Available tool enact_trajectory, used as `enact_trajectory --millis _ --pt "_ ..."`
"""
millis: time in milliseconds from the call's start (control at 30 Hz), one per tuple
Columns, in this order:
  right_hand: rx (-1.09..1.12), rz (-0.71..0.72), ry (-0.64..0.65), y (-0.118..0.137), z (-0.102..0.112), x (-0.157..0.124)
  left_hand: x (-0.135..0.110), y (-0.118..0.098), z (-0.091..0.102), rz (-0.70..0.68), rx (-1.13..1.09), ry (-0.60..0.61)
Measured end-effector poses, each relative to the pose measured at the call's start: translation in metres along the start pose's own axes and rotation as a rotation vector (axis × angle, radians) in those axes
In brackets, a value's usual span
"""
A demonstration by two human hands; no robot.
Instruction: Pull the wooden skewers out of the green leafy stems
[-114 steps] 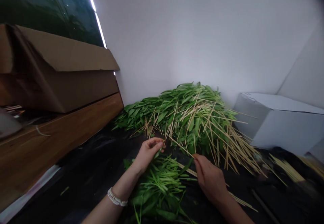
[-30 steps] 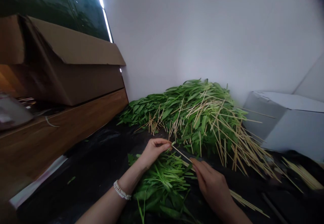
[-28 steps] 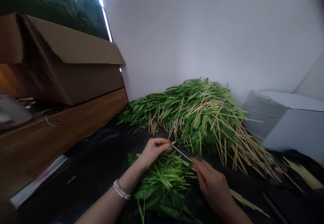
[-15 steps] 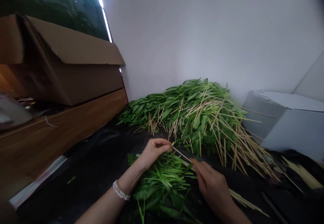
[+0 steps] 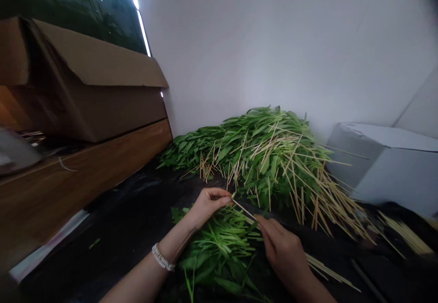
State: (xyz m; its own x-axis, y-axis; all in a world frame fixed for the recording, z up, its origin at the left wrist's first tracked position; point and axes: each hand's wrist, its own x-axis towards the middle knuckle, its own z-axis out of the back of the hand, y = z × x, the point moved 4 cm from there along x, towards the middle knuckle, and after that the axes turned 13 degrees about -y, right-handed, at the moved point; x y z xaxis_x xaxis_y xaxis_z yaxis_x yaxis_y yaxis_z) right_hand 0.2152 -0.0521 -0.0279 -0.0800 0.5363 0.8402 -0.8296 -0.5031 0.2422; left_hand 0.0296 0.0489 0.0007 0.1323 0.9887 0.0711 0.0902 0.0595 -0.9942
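My left hand [image 5: 207, 207], with a beaded bracelet on its wrist, pinches a short green stem end [image 5: 233, 196] between thumb and fingers. A thin wooden skewer [image 5: 244, 209] runs from that stem to my right hand [image 5: 285, 250], which grips it with closed fingers. The skewer's tip meets the stem; how deep it goes I cannot tell. Below both hands lies a bunch of leafy green stems [image 5: 227, 239], cut ends toward the right. Several loose skewers [image 5: 330, 271] lie beside and under my right hand.
Against the wall rises a large heap of leafy greens [image 5: 205, 145] with many skewers [image 5: 297, 175] sticking out. More skewers [image 5: 407, 232] lie at right, near a white box [image 5: 400, 170]. Black plastic sheeting [image 5: 126, 230] covers the surface. An open cardboard box [image 5: 119, 107] stands on a wooden ledge [image 5: 130, 152].
My right hand has moved slightly left, toward my left hand, and less skewer shows between them. My left hand keeps its pinch. The whole view has shifted a little.
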Motion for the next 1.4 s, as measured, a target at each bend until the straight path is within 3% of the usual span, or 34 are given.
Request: enact_trajectory --millis 567,867,1067,1133,1233,1400 --pt "-0.004 0.012 0.006 0.003 -0.002 0.002 0.000 0.002 -0.002 0.002 0.032 0.063" --pt "-0.114 0.028 -0.013 -0.004 0.006 0.008 0.006 -0.009 0.008 -0.148 0.225 -0.090" --pt "-0.149 -0.057 -0.079 -0.017 0.015 0.014 0.019 -0.016 0.033 -0.353 0.296 -0.318" --pt "-0.176 -0.095 -0.121 -0.021 0.018 0.016 0.015 -0.017 0.029 -0.470 0.376 -0.261" --pt "-0.221 -0.157 -0.149 -0.026 0.021 0.017 0.002 -0.018 0.009 -0.544 0.519 -0.044" --pt "-0.233 -0.170 -0.129 -0.027 0.020 0.017 -0.019 -0.025 -0.012 -0.409 0.507 0.291"
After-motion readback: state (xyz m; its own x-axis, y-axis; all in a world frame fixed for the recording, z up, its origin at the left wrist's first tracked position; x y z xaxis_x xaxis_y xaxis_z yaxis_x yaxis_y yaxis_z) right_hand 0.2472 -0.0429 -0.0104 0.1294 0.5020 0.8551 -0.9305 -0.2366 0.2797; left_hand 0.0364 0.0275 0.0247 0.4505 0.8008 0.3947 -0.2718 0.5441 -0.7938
